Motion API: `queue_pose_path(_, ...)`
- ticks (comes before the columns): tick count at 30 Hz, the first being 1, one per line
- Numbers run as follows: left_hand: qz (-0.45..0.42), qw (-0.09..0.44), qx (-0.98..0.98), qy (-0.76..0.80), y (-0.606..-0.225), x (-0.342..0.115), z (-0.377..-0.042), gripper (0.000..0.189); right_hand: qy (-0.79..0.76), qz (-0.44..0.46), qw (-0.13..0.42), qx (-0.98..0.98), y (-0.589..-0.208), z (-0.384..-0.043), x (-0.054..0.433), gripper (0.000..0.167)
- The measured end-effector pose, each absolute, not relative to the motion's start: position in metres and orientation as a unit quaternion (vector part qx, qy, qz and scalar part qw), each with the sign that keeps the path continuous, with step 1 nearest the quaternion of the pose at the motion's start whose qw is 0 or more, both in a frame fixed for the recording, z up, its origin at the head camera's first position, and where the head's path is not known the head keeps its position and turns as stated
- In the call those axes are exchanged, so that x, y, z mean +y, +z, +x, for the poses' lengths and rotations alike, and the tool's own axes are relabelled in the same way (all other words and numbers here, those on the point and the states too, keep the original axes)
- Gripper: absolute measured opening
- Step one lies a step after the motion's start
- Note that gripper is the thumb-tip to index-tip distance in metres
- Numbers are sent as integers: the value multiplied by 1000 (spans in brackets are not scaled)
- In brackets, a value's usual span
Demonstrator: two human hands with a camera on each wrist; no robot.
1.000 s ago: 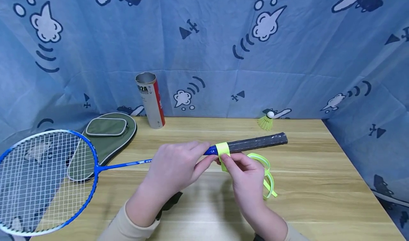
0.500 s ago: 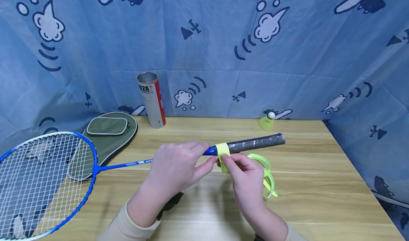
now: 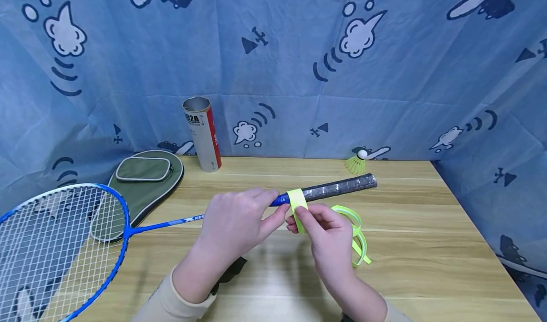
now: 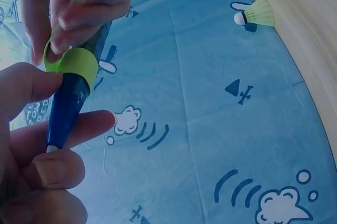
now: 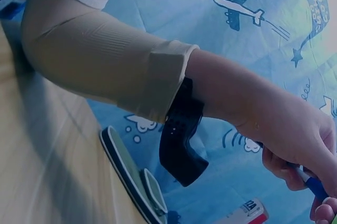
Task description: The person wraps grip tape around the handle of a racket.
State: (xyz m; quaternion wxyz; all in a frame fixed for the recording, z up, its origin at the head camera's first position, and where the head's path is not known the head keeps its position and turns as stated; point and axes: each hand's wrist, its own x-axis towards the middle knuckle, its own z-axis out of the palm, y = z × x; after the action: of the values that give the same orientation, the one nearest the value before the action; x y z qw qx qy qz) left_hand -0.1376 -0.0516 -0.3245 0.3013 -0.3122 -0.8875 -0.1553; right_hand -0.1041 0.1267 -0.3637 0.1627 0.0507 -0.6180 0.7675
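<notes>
A blue and white badminton racket (image 3: pixel 168 222) is held at a slant, its strung head at the left and its bare black handle (image 3: pixel 342 187) pointing right. My left hand (image 3: pixel 232 229) grips it where the shaft meets the blue cone (image 4: pixel 66 105), with the thumb at the edge of a yellow-green grip tape (image 3: pixel 297 199). One band of the tape circles the cone end of the handle. My right hand (image 3: pixel 331 241) pinches the tape just below the handle. The tape's loose length (image 3: pixel 361 246) loops out beyond the right hand. Some right fingertips are hidden in the head view.
A green racket cover (image 3: pixel 145 189) lies at the back left beside an upright shuttlecock tube (image 3: pixel 204 139). A yellow shuttlecock (image 3: pixel 356 162) rests near the table's back edge. Patterned blue cloth (image 3: pixel 278 65) hangs behind the wooden table (image 3: pixel 427 246).
The racket has turned slightly: its handle end has come left and a little up, while the head has dropped. Both hands keep their hold, almost in place.
</notes>
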Motion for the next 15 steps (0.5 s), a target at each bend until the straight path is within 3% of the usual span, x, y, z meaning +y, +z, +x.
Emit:
queue_pose_path(8, -307, 303, -886, -167, -325, -52, -137, 21, 752, 34, 148, -641, -365, -105, 126, 10)
queue_pose_path(15, -320, 274, -887, -189, -323, -54, -137, 17, 723, -13, 175, -668, -366, -106, 125, 12)
